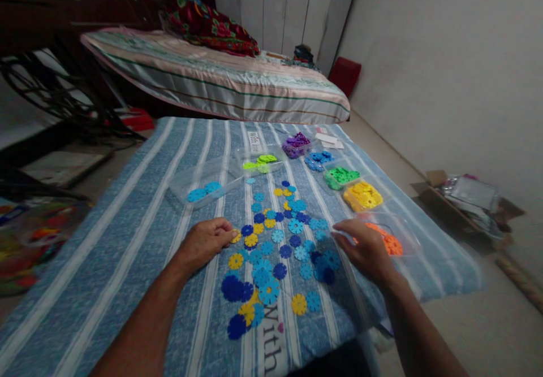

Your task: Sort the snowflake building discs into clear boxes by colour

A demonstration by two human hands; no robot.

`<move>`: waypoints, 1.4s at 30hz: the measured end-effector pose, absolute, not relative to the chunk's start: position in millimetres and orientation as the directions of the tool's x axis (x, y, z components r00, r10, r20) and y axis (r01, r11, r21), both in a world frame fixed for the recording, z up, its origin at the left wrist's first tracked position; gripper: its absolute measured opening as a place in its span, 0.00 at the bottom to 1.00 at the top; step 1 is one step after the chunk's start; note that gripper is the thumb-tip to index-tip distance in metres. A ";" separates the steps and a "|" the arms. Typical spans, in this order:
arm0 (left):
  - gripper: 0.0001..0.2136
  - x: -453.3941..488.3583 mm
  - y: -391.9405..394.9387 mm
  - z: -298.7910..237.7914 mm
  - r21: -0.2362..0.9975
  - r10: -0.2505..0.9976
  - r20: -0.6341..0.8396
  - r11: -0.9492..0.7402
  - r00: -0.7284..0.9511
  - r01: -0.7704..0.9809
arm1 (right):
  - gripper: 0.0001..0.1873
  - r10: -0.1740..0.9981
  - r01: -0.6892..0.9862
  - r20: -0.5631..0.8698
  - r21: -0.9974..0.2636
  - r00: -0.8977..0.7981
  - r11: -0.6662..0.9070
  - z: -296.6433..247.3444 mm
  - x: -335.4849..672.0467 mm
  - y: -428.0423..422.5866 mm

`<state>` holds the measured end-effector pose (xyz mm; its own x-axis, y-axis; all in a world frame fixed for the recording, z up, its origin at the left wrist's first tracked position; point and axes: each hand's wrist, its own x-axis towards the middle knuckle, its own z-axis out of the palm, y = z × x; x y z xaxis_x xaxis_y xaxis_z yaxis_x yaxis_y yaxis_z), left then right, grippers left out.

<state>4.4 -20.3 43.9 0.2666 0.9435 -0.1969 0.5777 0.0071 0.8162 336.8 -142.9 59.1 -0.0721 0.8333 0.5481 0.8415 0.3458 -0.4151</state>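
Left hand (207, 235): fingers bunched narrow, tips at a yellow disc (235, 237) on the table (139, 235), left edge of the scatter; pinched or merely touched, cannot tell. Disc is round, no long axis. Right hand (362, 247): fingers bent, beside light-blue discs (321, 224); cannot tell if holding anything. It partly covers the orange pieces' tray (409, 235). Clear trays: seven, one colour each. Loose discs overlap; exact count unobtainable.
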 end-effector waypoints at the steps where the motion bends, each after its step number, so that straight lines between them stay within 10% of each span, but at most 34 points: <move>1: 0.14 4.7 -20.6 44.0 0.822 0.943 -0.197 0.011 0.266 0.570 | 0.07 0.857 0.802 0.494 -0.446 -0.151 0.398 57.1 322.4 -152.4; 6: 0.13 5.4 -22.1 42.2 0.835 0.946 -0.192 0.016 0.263 0.550 | 0.12 0.854 0.708 0.233 -0.482 -0.465 0.516 53.1 275.7 -186.0; 13: 0.12 6.3 -23.4 41.2 0.841 0.945 -0.181 0.005 0.272 0.541 | 0.11 0.875 0.783 0.115 -0.402 -0.470 0.474 36.9 267.3 -196.0; 30: 0.12 5.7 -24.1 40.0 0.850 0.942 -0.174 -0.004 0.288 0.526 | 0.08 0.777 0.764 0.527 -0.323 -0.345 0.559 55.8 296.8 -154.5; 37: 0.11 4.3 -23.0 39.2 0.842 0.943 -0.163 -0.020 0.291 0.538 | 0.10 0.669 0.994 0.736 -0.104 0.104 -0.040 92.9 372.5 -104.8; 42: 0.11 2.8 -23.2 35.2 0.845 0.945 -0.158 -0.020 0.286 0.534 | 0.05 0.679 0.856 0.732 -0.385 0.056 0.345 126.7 323.3 -139.5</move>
